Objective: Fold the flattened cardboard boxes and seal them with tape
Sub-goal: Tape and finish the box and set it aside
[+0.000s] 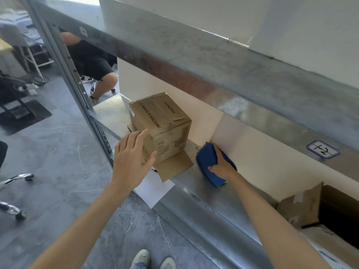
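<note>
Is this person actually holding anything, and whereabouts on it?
The right hand grips the blue tape dispenser across its middle. The left hand lies open against the cardboard box, holding nothing.

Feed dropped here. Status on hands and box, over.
Left hand open against brown cardboard box on metal shelf. Right hand grips blue tape dispenser beside it. One bottom flap splayed out over white paper sheet.
</note>
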A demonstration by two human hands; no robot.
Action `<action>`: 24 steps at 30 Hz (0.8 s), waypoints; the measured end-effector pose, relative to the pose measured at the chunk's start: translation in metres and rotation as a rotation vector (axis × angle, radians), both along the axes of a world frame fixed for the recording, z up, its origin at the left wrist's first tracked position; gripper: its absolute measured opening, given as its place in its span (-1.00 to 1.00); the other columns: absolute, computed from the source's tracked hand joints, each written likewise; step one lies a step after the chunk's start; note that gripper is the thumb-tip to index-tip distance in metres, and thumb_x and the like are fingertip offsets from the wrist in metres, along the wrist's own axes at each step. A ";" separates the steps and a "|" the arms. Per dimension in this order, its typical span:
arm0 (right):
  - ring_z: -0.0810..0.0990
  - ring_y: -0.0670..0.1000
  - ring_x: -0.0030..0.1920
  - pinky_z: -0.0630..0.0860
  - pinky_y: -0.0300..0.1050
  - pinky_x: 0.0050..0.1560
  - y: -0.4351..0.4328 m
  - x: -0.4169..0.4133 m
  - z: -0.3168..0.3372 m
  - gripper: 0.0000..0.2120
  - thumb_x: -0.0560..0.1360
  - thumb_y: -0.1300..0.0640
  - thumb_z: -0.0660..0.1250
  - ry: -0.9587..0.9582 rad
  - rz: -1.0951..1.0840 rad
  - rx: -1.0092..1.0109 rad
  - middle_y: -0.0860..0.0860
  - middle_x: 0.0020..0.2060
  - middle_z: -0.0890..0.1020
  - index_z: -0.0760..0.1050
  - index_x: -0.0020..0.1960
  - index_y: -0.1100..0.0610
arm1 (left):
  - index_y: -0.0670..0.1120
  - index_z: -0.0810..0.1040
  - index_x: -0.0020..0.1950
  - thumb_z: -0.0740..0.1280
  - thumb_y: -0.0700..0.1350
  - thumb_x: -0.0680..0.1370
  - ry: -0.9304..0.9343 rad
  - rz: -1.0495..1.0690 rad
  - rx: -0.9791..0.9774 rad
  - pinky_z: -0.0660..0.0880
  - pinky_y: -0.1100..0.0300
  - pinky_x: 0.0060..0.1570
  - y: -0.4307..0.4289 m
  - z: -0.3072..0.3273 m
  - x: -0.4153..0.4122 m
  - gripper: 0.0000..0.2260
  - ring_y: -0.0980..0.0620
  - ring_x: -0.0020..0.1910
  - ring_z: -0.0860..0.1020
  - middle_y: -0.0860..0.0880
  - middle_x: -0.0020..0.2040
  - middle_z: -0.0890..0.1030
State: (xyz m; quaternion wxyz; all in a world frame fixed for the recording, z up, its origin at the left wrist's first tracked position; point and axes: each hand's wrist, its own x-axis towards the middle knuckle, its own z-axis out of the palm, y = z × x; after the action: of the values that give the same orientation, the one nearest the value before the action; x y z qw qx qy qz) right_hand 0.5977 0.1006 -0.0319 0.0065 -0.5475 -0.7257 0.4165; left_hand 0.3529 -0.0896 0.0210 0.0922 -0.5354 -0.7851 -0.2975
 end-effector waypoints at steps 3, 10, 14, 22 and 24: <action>0.57 0.12 0.04 0.54 -0.03 -0.02 -0.005 0.002 0.006 -0.17 0.61 0.22 0.23 -0.067 0.050 0.057 0.07 0.37 0.44 -0.26 0.60 -0.16 | -0.07 0.42 0.43 0.30 0.10 0.53 0.003 -0.021 0.015 0.37 -0.07 0.29 0.001 0.006 0.001 -0.50 -0.12 0.32 0.43 -0.05 0.30 0.52; 0.61 0.06 0.04 0.53 -0.05 -0.02 -0.030 0.016 0.038 -0.37 0.55 -0.05 0.30 -0.032 0.047 0.383 -0.10 0.25 0.56 0.06 0.50 -0.30 | -0.08 0.49 0.39 0.44 -0.08 0.53 -0.026 -0.100 0.068 0.41 -0.10 0.27 0.009 0.026 0.005 -0.56 -0.13 0.30 0.44 -0.06 0.29 0.53; 0.59 -0.11 -0.22 0.50 -0.13 -0.23 -0.032 0.025 0.064 -0.48 0.50 -0.23 0.32 0.047 0.150 0.545 -0.23 -0.05 0.61 0.14 0.36 -0.36 | -0.03 0.56 0.30 0.45 -0.06 0.53 -0.068 -0.119 0.057 0.31 0.03 0.26 0.019 0.038 0.012 -0.66 -0.07 0.23 0.50 0.01 0.21 0.59; 0.60 -0.13 -0.24 0.52 -0.20 -0.26 -0.049 0.021 0.117 -0.41 0.43 -0.38 0.20 0.092 0.452 0.688 -0.21 0.03 0.62 0.07 0.41 -0.47 | -0.01 0.55 0.35 0.41 -0.17 0.57 -0.359 -0.460 -0.023 0.45 0.13 0.28 0.041 0.055 0.013 -0.65 0.16 0.26 0.50 0.14 0.26 0.56; 0.55 -0.20 -0.32 0.50 -0.24 -0.27 -0.055 0.017 0.122 -0.40 0.45 -0.37 0.22 0.069 0.529 0.698 -0.21 -0.04 0.63 0.04 0.42 -0.48 | 0.02 0.50 0.41 0.37 -0.27 0.57 -0.430 -0.554 -0.071 0.39 0.32 0.30 0.043 0.058 0.012 -0.58 0.30 0.32 0.42 0.19 0.35 0.49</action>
State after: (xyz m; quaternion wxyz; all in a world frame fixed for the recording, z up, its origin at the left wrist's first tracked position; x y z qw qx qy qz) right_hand 0.6146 0.0457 0.0900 0.1086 -0.2935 -0.9376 0.1516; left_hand 0.3646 -0.0465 0.0787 -0.1779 -0.6560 -0.6214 -0.3897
